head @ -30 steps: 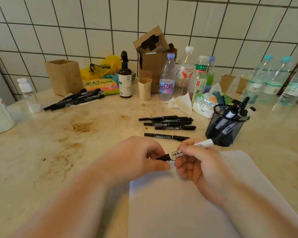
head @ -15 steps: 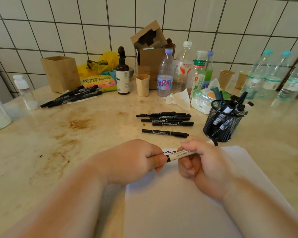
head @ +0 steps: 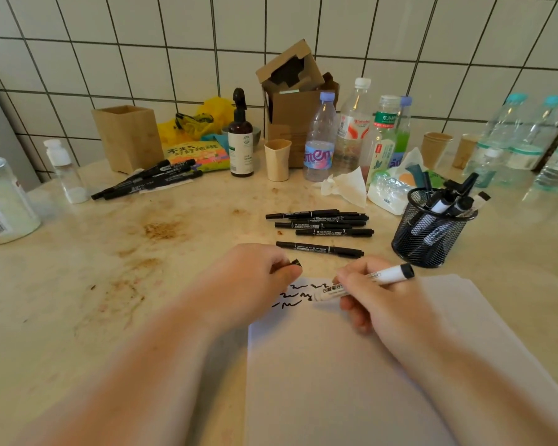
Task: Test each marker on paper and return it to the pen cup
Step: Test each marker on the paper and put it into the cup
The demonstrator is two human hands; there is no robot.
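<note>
My right hand (head: 377,300) grips a white marker (head: 387,275), its tip down at the top of the white paper (head: 335,381), beside several black squiggles (head: 290,297). My left hand (head: 248,284) pinches the marker's black cap (head: 295,263) just left of the squiggles. A black mesh pen cup (head: 429,233) with several markers stands to the right of the paper's far edge. Several black markers (head: 319,223) lie in a row beyond my hands, and another bunch of black markers (head: 149,181) lies at the back left.
Along the tiled wall stand a wooden box (head: 128,136), a brown spray bottle (head: 240,140), a beige cup (head: 277,159), an open cardboard box (head: 293,101), several water bottles (head: 351,133) and crumpled tissue (head: 345,185). A large jar (head: 0,201) sits at the left edge.
My left hand has pulled the cap off the marker and moved left. My right hand has lowered the marker's tip to the paper, uncovering the squiggles.
</note>
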